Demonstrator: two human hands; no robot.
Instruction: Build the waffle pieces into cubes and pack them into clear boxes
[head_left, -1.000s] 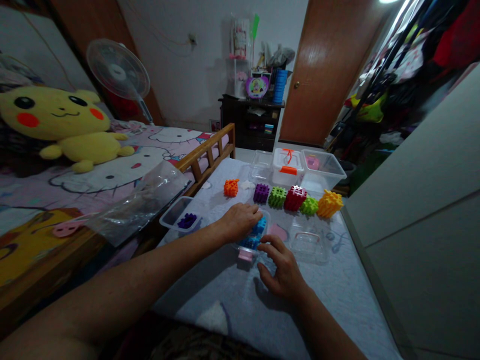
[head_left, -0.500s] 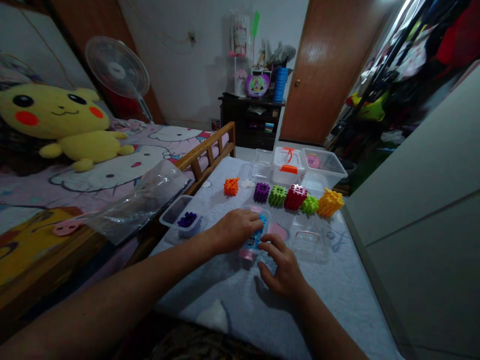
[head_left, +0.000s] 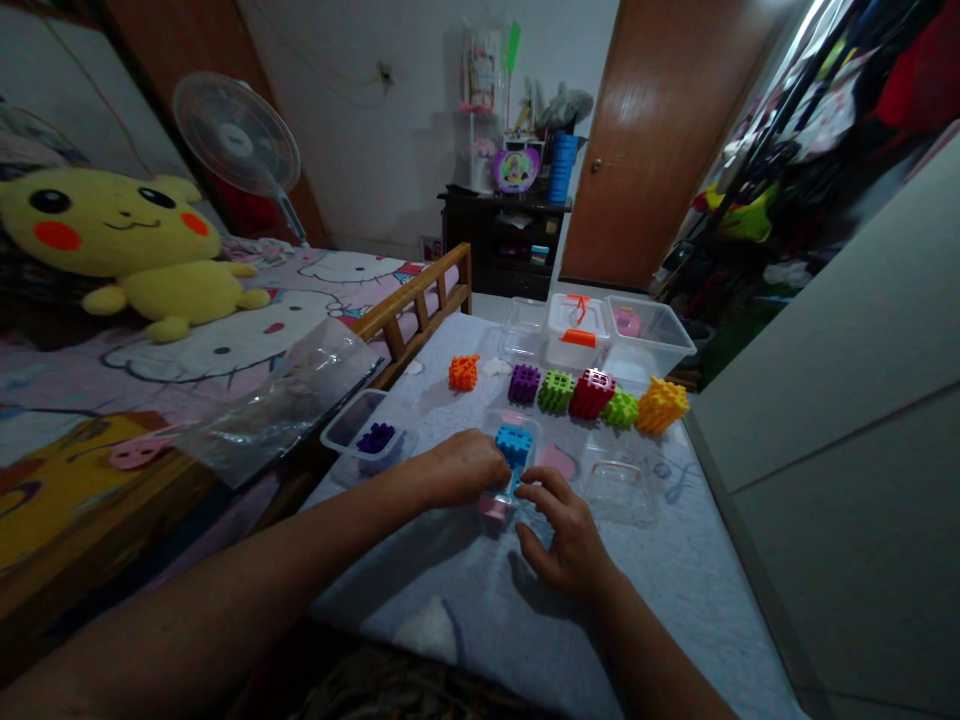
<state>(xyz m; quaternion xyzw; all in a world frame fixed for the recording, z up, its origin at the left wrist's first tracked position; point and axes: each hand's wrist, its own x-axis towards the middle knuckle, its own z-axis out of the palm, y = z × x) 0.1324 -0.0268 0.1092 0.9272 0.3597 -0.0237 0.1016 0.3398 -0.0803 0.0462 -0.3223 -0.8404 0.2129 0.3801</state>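
A small clear plastic box (head_left: pixel 538 430) stands in front of me, with blue interlocking blocks (head_left: pixel 514 443) inside and pink clips at its ends. My left hand (head_left: pixel 466 468) reaches in from the left, fingers curled together over the box's near half. By its fingertips a narrow blue block piece (head_left: pixel 515 482) shows, seemingly pinched; the hand hides most of it. My right hand (head_left: pixel 564 530) is at the box's near right side, fingers bent and apart, fingertips by the rim. It holds nothing that I can see.
Behind the box sit orange (head_left: pixel 463 373), purple (head_left: pixel 524 384), green (head_left: pixel 556 392), red (head_left: pixel 592 394) and yellow blocks (head_left: pixel 661 404). An open tub (head_left: pixel 364 405) with dark purple pieces is left; a clear lid (head_left: pixel 619 485) lies right. Clear bins (head_left: pixel 649 335) stand behind. A wooden bed rail (head_left: pixel 412 300) borders the left.
My left hand has drawn back toward me and curled its fingers, uncovering the blue blocks in the far half of the box. My right hand has stayed in place.
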